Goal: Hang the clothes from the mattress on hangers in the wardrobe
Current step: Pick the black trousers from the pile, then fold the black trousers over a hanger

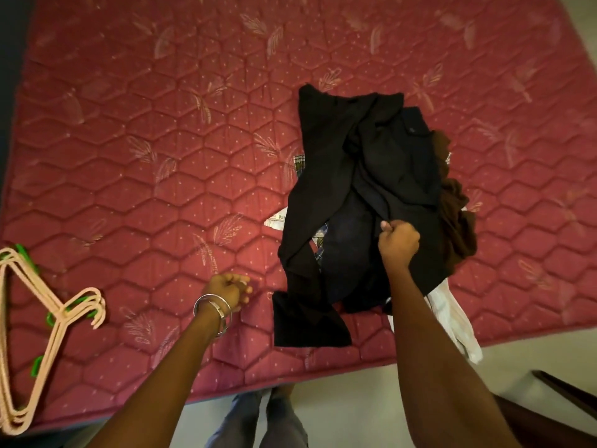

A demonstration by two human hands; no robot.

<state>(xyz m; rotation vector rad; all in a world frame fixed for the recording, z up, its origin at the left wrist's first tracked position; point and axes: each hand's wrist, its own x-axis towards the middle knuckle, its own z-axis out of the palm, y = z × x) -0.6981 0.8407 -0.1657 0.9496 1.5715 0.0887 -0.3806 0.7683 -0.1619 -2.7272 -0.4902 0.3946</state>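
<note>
So the clothes pile [371,195] sits on the red quilted mattress [161,140], toward its near right side. A black garment [323,176] is on top, a brown one [455,215] pokes out on the right, and a white piece [452,318] hangs off the near edge. The right hand [399,242] is fisted around the black fabric. The left hand [229,291], bangles [213,313] on the wrist, hovers loosely curled and holding nothing. A stack of pink hangers [38,334] lies at the mattress's near left corner.
</note>
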